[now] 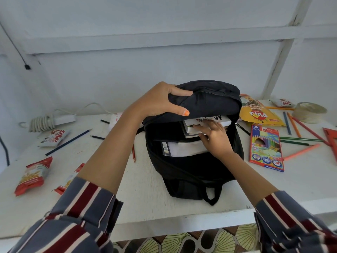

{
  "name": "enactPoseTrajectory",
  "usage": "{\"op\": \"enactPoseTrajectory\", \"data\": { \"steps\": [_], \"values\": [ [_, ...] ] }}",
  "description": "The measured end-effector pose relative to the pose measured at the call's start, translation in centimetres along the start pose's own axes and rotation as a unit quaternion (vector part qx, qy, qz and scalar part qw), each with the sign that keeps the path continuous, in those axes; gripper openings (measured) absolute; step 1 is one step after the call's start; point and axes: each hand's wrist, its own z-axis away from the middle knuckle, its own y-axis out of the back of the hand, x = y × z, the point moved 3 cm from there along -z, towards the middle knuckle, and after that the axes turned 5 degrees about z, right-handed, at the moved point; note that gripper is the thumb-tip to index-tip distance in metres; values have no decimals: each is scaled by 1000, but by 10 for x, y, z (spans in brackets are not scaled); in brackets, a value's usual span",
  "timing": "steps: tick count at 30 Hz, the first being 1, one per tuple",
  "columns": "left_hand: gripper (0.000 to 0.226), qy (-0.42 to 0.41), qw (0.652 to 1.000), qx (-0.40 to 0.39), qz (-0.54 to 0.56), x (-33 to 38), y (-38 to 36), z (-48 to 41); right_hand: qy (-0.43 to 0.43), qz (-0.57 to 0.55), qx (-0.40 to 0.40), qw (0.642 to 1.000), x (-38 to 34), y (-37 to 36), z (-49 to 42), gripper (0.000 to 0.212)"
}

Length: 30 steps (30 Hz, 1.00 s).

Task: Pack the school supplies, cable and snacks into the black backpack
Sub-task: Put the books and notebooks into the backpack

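On the white table [145, 189], centre, the black backpack [197, 167] stands unzipped. Head view: your left hand [160, 101] clamps the top flap, holding it up. Your right hand [215, 137] is inside the opening, fingers spread flat on the stacked books [207, 121]; grip unclear. Pencil box [266, 147] and loose pencils [300, 152] lie right of the bag, snack packs [34, 176] left, coiled white cable [45, 121] far left.
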Motion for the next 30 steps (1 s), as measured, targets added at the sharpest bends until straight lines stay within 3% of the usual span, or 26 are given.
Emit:
{"op": "enactPoseTrajectory", "data": {
  "steps": [12,30],
  "values": [
    [56,4,1000,1,5,0,-2,1,-21,-34,-64,997,2,-4,-2,46],
    [57,13,1000,-1,7,4,-4,6,-28,16,-199,979,10,5,-4,62]
  ]
}}
